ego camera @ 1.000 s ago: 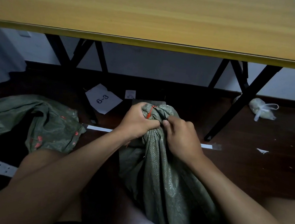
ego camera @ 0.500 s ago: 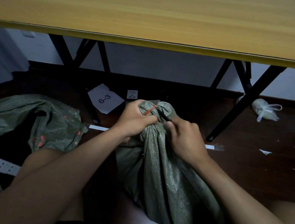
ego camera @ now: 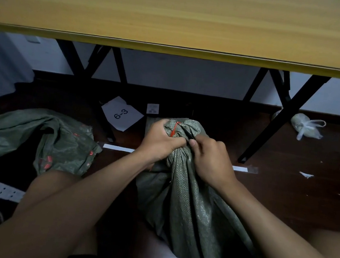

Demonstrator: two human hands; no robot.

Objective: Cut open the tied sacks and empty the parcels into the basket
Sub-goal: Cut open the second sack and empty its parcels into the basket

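Gripping the gathered neck of the green woven sack [ego camera: 190, 199] with our left hand [ego camera: 160, 143], we have the fingers curled tight round the bunched cloth just under the red tie [ego camera: 173, 130]. Our right hand [ego camera: 210, 161] pinches a thin dark cutting tool [ego camera: 188, 133], its tip lying against the knot beside the tie; we cannot tell what kind of blade it is. The sack stands on the dark floor between our knees, in front of the yellow table [ego camera: 181, 22], its body slumping in soft folds.

We judge the cloth to be limp but tough, somewhat slick, and apt to slide through a loose hold, so the neck just under the tie is the place to clamp it. How heavy the load is we cannot tell, though the sagging sides suggest it is not packed hard. The tie looks thin and taut, likely to give under little force; our left fingers sit very near the blade, which is the risk. A second sack [ego camera: 34, 141] lies slack on the floor to our left.
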